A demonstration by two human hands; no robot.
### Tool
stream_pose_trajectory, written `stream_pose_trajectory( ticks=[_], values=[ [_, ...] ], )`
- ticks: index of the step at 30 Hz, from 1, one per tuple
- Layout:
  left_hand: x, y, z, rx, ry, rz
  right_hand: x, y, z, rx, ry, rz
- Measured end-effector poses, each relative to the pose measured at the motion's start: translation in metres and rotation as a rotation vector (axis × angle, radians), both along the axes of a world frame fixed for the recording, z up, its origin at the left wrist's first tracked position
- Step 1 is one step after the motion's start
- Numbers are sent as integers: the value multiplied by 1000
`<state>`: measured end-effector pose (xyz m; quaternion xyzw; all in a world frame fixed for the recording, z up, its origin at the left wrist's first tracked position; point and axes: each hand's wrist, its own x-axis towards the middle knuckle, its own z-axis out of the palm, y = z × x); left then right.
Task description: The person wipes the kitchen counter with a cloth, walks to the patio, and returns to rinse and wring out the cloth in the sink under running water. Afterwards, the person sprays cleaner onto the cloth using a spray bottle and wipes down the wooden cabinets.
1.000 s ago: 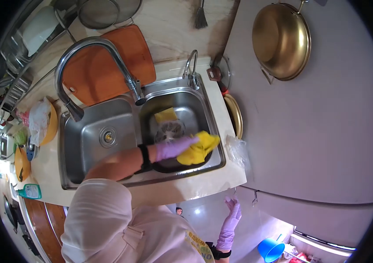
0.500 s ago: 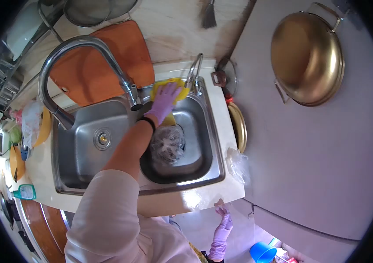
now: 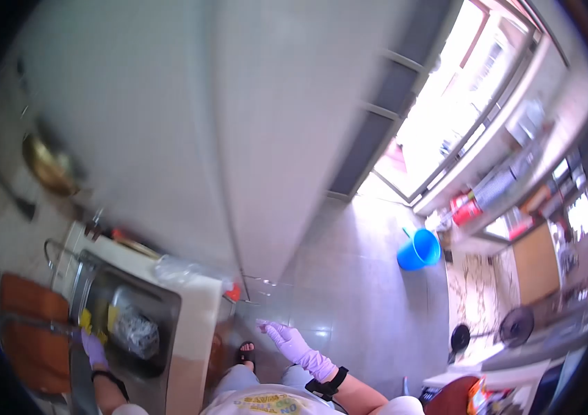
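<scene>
My left hand (image 3: 93, 346), in a purple glove, is at the left side of the sink basin (image 3: 169, 325), gripping a yellow cloth (image 3: 86, 320). Beside it in the basin lies a clear plastic bag (image 3: 136, 333) with crumpled contents, next to a flat yellow piece (image 3: 112, 317). My right hand (image 3: 288, 343), also gloved in purple, hangs over the floor in front of my body with its fingers stretched out and nothing in them.
An orange cutting board (image 3: 31, 325) and the faucet (image 3: 38, 322) are left of the basin. Clear plastic (image 3: 176, 270) lies on the counter edge. A golden pan (image 3: 48, 164) hangs beyond. A blue bucket (image 3: 418, 250) stands on the floor near a bright doorway.
My view has swung right, away from the sink toward the floor and doorway. The left hand remains with the yellow cloth at the sink; the right hand stays free, out in front of my body.
</scene>
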<state>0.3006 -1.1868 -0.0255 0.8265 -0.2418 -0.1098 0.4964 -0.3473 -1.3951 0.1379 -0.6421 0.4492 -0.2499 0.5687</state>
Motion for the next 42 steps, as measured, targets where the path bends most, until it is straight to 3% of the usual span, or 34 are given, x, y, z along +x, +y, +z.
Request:
stream_pose_trajectory(
  ticks=[2,4,5,7,8,10,12,14,16,17,18,20,22,23,24,26,27,28,30,33,35,36,37,39,42],
  values=[
    [-6,2,37,-207,401,-45,-36,3,-13,-14,-4,-45],
    [-39,4,64,-436,829,52,-74,3,-20,31,-54,-49],
    [-72,-2,87,-431,823,36,-94,2,-19,30,-63,-63],
    [-158,-26,144,-740,564,196,-135,2,-13,-9,-51,-56],
    [-205,-42,176,-736,563,180,-158,0,-5,-8,-58,-70],
    [-282,-77,225,-962,349,467,-206,-5,11,72,14,-73],
    [-314,-91,242,-1021,264,470,-253,-8,-27,68,-85,-173],
    [-430,-130,312,-1113,211,376,-288,-14,-44,74,-180,-258],
    [-518,-162,349,-1128,256,319,-319,-29,-44,241,-268,-391],
    [-557,-179,359,-1008,80,327,-331,-40,-39,253,-287,-404],
    [-583,-193,361,-886,-91,332,-340,-52,-39,247,-288,-407],
    [-608,-224,351,-810,-127,280,-359,-86,-35,234,-300,-316],
    [-650,-274,355,-1092,583,119,-376,-129,-28,175,-251,-274],
    [-665,-302,334,-1057,408,72,-384,-154,-27,117,-248,-216],
    [-665,-328,311,-1063,415,59,-394,-180,-25,56,-242,-160],
    [-658,-388,263,-982,859,-790,-424,-233,-15,-12,-172,-145],
    [-679,-425,245,-809,518,-656,-440,-257,-15,-76,-96,-121],
    [-709,-467,240,-812,522,-669,-454,-282,-11,-135,-21,-98],
    [-781,-542,246,-904,1055,-907,-493,-322,2,-36,38,-117],
    [-876,-640,257,-766,1292,-716,-568,-368,-10,73,115,-158],
    [-930,-699,254,-699,1327,-761,-617,-394,-26,35,117,-341],
    [-954,-723,252,-640,1362,-796,-642,-408,-25,-5,254,-385],
    [-980,-745,254,-635,1348,-793,-665,-419,-30,-28,238,-466],
    [-1026,-794,255,-456,1492,-798,-702,-444,-60,172,-76,-681],
    [-1074,-863,236,-382,1503,-843,-750,-491,-108,357,-308,-830]
  ],
)
